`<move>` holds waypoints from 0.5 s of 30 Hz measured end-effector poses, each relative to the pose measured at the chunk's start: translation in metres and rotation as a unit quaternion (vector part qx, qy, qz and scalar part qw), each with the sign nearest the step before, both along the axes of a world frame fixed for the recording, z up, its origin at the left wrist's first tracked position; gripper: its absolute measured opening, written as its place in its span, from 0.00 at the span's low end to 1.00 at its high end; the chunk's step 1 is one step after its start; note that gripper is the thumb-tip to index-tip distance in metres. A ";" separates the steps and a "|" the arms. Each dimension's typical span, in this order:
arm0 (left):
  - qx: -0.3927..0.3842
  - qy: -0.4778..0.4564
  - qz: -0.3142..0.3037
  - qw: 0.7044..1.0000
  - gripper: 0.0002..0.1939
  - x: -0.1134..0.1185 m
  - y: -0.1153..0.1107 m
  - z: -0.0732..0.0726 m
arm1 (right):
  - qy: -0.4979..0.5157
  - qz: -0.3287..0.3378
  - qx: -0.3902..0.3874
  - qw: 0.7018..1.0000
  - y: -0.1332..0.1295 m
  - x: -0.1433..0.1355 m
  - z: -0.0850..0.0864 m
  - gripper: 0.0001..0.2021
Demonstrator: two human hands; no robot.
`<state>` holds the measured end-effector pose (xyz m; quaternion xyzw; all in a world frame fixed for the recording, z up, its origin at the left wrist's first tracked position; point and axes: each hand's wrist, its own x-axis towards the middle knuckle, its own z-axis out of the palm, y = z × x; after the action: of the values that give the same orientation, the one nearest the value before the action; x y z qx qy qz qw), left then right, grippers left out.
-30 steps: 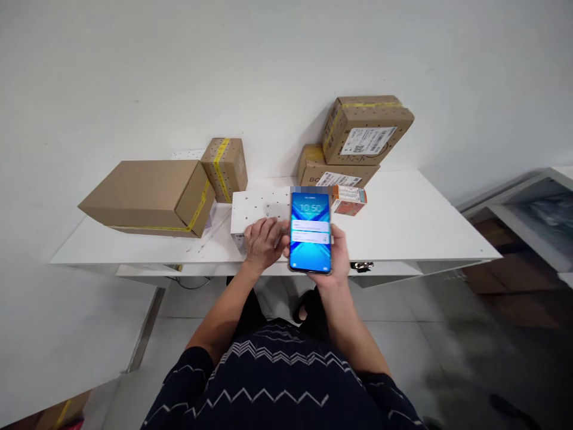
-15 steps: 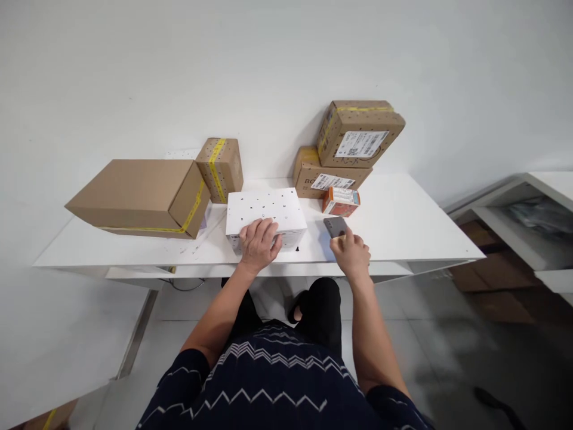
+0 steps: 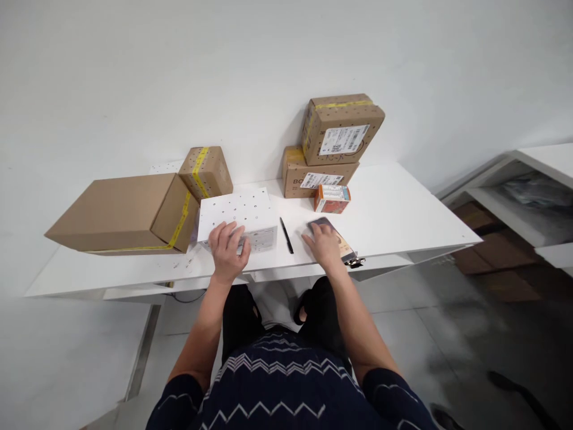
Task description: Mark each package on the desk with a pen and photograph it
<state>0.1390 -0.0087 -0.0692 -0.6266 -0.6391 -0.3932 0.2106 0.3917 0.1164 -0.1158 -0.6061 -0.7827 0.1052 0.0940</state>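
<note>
"Across the middle of the frame, how many boxes sit on the white table [image 3: 394, 221]?"

"Six that I can make out. Four are plain brown: one long cardboard box [image 3: 120, 209] at left, one small taped carton [image 3: 217, 167] just behind its right end, and two stacked right of centre, an upper carton [image 3: 342, 131] on a lower carton [image 3: 293, 179]. Then one white dotted box [image 3: 235, 209] and one orange box [image 3: 332, 200]."

"Where's the white one, next to the hands?"

"Left of centre, under the fingers of the left hand [image 3: 228, 251]. That hand is open, palm down, fingers spread and bent over the near top edge."

"And the right hand [image 3: 324, 245]?"

"Right of centre, lying on one smartphone [image 3: 347, 252] near the front edge. The phone sticks out past the fingertips and at lower right, with a tan patch showing. Fingers slightly bent; I can't tell whether they grip it."

"Anything between?"

"One black pen [image 3: 286, 236], apart from both hands, right of the white dotted box. The orange box is beyond the phone, near the lower carton."
</note>
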 end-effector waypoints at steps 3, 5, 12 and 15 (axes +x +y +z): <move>0.065 0.003 0.058 0.996 0.18 -0.007 -0.010 -0.003 | 0.031 0.053 -0.065 0.996 0.001 -0.037 0.009 0.26; 0.091 -0.002 0.098 0.991 0.23 -0.011 -0.017 -0.007 | 0.046 0.065 -0.104 0.991 0.002 -0.057 0.009 0.23; 0.011 -0.303 0.133 0.943 0.47 -0.019 -0.036 -0.028 | 0.144 0.042 -0.129 0.980 0.005 -0.057 -0.001 0.14; -0.062 -0.443 0.103 0.888 0.42 -0.021 -0.033 -0.039 | 0.389 -0.013 -0.154 0.908 -0.003 -0.048 -0.004 0.14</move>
<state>0.1176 -0.0419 -0.1079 -0.3295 -0.7503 -0.5653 -0.0948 0.3433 0.1133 -0.1201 -0.5341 -0.6501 0.4508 0.2981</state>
